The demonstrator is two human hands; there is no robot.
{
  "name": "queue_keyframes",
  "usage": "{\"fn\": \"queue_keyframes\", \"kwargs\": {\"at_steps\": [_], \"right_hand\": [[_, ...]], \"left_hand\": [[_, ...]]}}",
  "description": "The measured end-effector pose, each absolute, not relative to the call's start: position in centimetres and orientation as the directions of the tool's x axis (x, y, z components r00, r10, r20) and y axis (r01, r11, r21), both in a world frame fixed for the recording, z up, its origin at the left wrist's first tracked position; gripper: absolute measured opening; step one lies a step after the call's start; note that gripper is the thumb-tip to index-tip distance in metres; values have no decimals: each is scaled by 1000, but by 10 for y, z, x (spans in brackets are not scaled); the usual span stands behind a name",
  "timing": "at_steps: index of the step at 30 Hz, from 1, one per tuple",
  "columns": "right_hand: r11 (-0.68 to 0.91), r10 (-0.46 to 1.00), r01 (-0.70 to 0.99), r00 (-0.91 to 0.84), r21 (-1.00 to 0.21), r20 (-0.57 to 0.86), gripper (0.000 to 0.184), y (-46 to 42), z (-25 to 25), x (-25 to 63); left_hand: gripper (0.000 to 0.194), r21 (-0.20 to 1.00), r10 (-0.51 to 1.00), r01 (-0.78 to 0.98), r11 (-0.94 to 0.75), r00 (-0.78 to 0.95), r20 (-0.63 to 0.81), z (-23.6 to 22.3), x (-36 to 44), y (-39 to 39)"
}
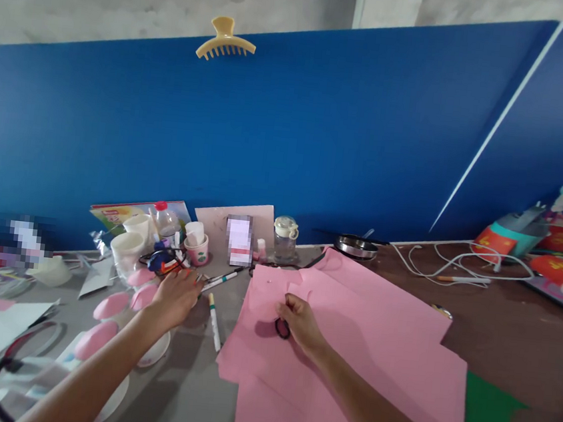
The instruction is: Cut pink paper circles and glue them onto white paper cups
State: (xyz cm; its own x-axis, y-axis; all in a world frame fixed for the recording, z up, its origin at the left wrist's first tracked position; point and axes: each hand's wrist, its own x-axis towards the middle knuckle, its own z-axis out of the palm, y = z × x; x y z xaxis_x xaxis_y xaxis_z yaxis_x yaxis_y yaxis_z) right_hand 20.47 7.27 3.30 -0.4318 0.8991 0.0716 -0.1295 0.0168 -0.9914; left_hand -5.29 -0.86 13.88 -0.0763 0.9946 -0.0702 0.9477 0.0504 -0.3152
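My right hand (pixel 300 322) is closed over the pink paper (pixel 372 348), thumb and fingers pinched together. A black loop (pixel 282 329), like a scissors handle, sticks out below its fingertips; the rest of that thing is hidden in the hand. My left hand (pixel 178 296) reaches out palm down at the back left, its fingers stretched and somewhat spread. Just past its fingertips lies a tangle of black cord with blue and orange parts (pixel 163 259). Beside the hand are a marker (pixel 221 280) and pink rounded pieces (pixel 144 297). A second marker (pixel 215 323) lies left of the paper.
Behind stand paper cups (pixel 128 250), a bottle with a red cap (pixel 164 222), a phone (pixel 239 240), a lidded glass jar (pixel 285 238) and a round metal tin (pixel 355 247). White cables (pixel 457 260) run along the back right. Green paper (pixel 493 421) lies right.
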Motion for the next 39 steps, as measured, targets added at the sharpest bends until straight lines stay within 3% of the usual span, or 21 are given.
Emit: {"fn": "queue_keyframes", "kwargs": {"at_steps": [5,14,19,25,32,33,35,36,39], "right_hand": [[-3,900,-115,-432,-993,48,30,73,34,204],[26,902,-53,-430,-998,47,34,74,35,205],[46,909,-20,-414,-999,51,31,76,35,204],[23,903,-66,-426,-998,49,27,76,32,202],[25,906,-64,-421,-998,50,33,73,36,202],[18,904,-74,-425,-997,48,34,73,36,202],[-4,902,-94,-431,-996,37,33,72,36,201],[-10,901,-98,-432,-995,33,32,72,36,201],[11,903,-86,-427,-996,47,32,71,34,201]], "left_hand": [[29,-264,986,955,131,-155,-69,134,-62,10],[46,-7,952,955,296,-294,88,166,-84,66],[27,123,913,915,384,-396,99,149,-89,92],[35,173,896,914,368,-398,198,138,-86,83],[34,282,916,937,207,-287,281,143,-40,55],[33,335,915,925,178,-281,289,141,-30,50],[39,645,922,754,125,-329,206,131,-10,40],[43,743,940,660,108,-312,140,124,-2,35],[47,881,956,462,105,-289,38,100,14,21]]}}
